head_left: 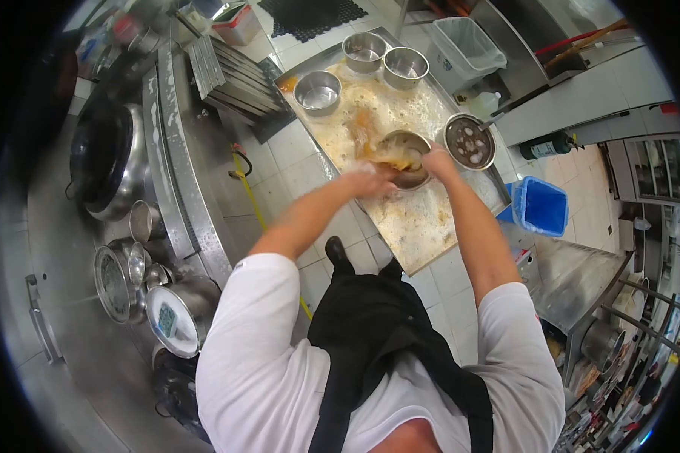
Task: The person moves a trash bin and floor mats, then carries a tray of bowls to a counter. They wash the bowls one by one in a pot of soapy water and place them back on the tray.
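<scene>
A round metal pot (412, 181) is tilted on the wet, foamy metal table, its opening facing me. My right hand (436, 160) is closed on the right side of its rim. At the pot's mouth, my left hand (374, 180) is smeared by motion, so its fingers do not show clearly. A yellow-orange blur lies by that hand inside the pot; I cannot make out what it is. Just right of my right hand stands another pot (469, 141) of brown liquid with white foam patches and a handle sticking out.
Three metal pots, one of them the left pot (317, 93), stand at the table's (408, 241) far end. A slatted metal rack (223, 75) is left of it; a blue bin (540, 205) and lined grey bin (467, 49) are right. Cookware (178, 317) crowds the left counter.
</scene>
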Demonstrator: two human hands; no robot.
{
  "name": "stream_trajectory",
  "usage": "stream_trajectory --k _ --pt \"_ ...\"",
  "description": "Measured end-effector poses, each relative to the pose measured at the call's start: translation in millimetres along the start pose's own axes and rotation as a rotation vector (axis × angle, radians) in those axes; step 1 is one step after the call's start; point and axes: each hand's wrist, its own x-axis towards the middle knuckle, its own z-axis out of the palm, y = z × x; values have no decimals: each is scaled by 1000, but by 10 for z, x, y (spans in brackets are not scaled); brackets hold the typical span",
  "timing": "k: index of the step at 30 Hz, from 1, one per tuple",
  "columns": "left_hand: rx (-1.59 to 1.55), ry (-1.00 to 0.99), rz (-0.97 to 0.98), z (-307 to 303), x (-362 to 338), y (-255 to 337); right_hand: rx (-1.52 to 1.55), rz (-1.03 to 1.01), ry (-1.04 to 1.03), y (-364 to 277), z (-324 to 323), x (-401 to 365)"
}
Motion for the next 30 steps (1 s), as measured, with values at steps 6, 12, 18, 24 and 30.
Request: stream_trajectory --k 6,12,18,24,30 --pt "-62 -192 -322 -54 89 460 -126 54 49 -33 57 188" --pt "260 135 -83 -11 -23 148 -151 249 -249 -11 11 285" --pt "-230 180 -444 107 382 922 60 279 127 -287 113 -143" --pt "83 -207 125 30 18 204 -287 8 -137 -244 -154 -97" --pt "682 84 102 -121 78 116 -307 96 -237 -2 68 192"
